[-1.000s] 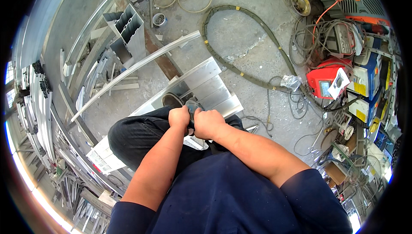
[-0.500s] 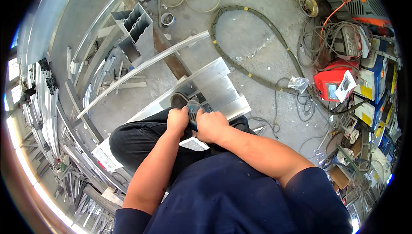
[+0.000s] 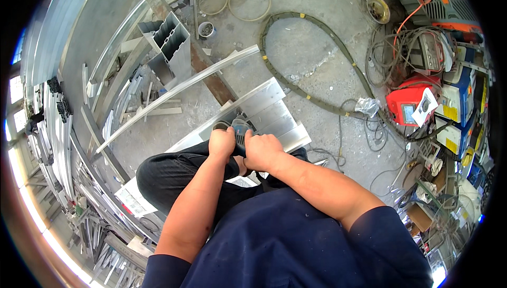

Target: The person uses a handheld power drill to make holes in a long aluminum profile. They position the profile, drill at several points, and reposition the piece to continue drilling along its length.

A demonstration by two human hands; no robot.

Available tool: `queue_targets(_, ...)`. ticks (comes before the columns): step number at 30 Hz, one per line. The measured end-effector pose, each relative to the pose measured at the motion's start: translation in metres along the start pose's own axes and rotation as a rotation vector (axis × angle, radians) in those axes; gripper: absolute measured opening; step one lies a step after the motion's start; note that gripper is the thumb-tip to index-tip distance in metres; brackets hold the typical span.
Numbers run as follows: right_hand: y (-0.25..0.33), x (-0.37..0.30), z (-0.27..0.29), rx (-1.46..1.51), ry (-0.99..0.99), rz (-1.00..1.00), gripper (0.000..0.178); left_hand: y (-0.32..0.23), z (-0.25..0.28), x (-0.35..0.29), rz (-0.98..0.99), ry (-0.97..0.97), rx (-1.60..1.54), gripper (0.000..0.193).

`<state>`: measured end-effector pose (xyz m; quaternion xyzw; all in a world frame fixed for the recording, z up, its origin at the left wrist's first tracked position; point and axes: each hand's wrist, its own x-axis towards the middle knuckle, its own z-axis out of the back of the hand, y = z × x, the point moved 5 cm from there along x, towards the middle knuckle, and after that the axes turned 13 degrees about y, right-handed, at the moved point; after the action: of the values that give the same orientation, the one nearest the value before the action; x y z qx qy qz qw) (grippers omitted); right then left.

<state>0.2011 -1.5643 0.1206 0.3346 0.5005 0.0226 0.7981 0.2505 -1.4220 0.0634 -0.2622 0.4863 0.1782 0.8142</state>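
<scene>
Both my hands are closed round a blue-grey power tool [image 3: 241,126] that looks like an angle grinder. My left hand [image 3: 222,142] wraps its left side, and my right hand [image 3: 263,152] grips it from the right. The hands hide most of its body, and its working end cannot be made out. Beneath and beyond it lies a long silver metal profile [image 3: 272,109] with a flat, ribbed face, passing under my bent legs. A shoe [image 3: 221,125] shows just past my left hand.
A long thin metal strip [image 3: 179,88] lies across the left, near an upright hollow profile [image 3: 177,42] and a small bucket [image 3: 206,29]. A dark hose [image 3: 334,37] loops on the floor ahead. A red machine [image 3: 405,99] and tangled cables stand at right; metal lengths [image 3: 62,145] pile up left.
My hands and the power tool have moved a little forward along the profile, away from my body. The grip looks the same, and the view has shifted slightly.
</scene>
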Motion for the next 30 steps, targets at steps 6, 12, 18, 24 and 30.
queue_targets(6,0.000,0.009,0.005,0.006,-0.019,-0.017,0.062,-0.008,0.004,0.007,0.025,-0.006,0.084,0.045)
queue_targets(12,0.001,0.022,0.000,0.067,0.029,-0.037,0.060,-0.017,0.010,0.010,0.085,-0.011,0.156,0.045)
queue_targets(18,0.012,0.028,-0.007,0.067,0.022,-0.036,0.077,0.001,0.016,0.031,0.062,0.034,0.251,0.047)
queue_targets(24,0.013,0.026,-0.007,0.100,0.023,-0.041,0.079,0.002,0.014,0.033,0.020,0.046,0.312,0.048)
queue_targets(30,0.010,0.026,-0.012,0.098,0.016,-0.036,0.079,0.004,0.011,0.030,-0.010,0.035,0.312,0.045)
